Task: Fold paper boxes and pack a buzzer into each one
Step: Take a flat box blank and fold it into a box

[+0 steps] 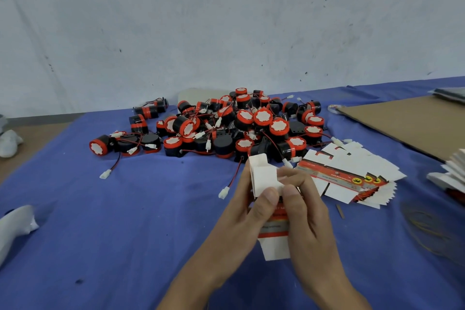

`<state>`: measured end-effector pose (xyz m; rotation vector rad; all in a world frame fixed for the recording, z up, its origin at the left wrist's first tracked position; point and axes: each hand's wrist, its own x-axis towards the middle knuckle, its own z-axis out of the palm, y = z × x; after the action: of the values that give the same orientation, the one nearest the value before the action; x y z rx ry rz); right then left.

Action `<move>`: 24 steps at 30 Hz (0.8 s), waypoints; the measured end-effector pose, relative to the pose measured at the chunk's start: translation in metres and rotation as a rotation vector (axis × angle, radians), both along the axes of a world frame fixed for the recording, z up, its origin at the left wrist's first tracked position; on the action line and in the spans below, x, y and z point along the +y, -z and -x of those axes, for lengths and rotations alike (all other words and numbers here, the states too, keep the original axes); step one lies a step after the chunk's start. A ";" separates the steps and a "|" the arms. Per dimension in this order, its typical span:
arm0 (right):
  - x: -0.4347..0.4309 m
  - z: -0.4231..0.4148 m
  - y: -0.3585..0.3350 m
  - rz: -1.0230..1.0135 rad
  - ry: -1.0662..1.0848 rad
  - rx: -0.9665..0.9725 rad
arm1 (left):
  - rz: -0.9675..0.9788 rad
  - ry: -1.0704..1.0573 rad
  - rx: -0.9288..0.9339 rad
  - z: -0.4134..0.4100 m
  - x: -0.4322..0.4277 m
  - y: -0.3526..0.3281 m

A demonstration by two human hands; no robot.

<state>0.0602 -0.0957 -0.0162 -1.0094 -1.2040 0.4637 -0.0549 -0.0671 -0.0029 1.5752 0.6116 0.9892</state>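
Note:
A small paper box (266, 178), white inside with red and black print, is held up over the blue cloth (130, 221). My left hand (241, 211) grips its left side with the thumb on the front. My right hand (307, 206) grips its right side, fingers curled over the upper flaps. The upper flaps stand open and a lower flap (275, 249) hangs down. A heap of black and red buzzers (226, 126) with red-black wires and white plugs lies behind. A fanned stack of flat box blanks (352, 173) lies to the right of my hands.
A sheet of brown cardboard (407, 121) lies at the right rear, with a roll of tape (336, 109) at its corner. Another stack of white blanks (453, 171) sits at the right edge. White objects lie at the left edge (15, 224). A grey wall stands behind.

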 end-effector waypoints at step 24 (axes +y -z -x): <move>0.003 -0.019 0.003 -0.120 0.205 -0.387 | 0.322 0.013 -0.203 0.001 0.007 -0.004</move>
<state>0.0791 -0.0931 -0.0189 -1.1363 -1.4335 0.0318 -0.0559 -0.0602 0.0007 1.1783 0.5850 0.9727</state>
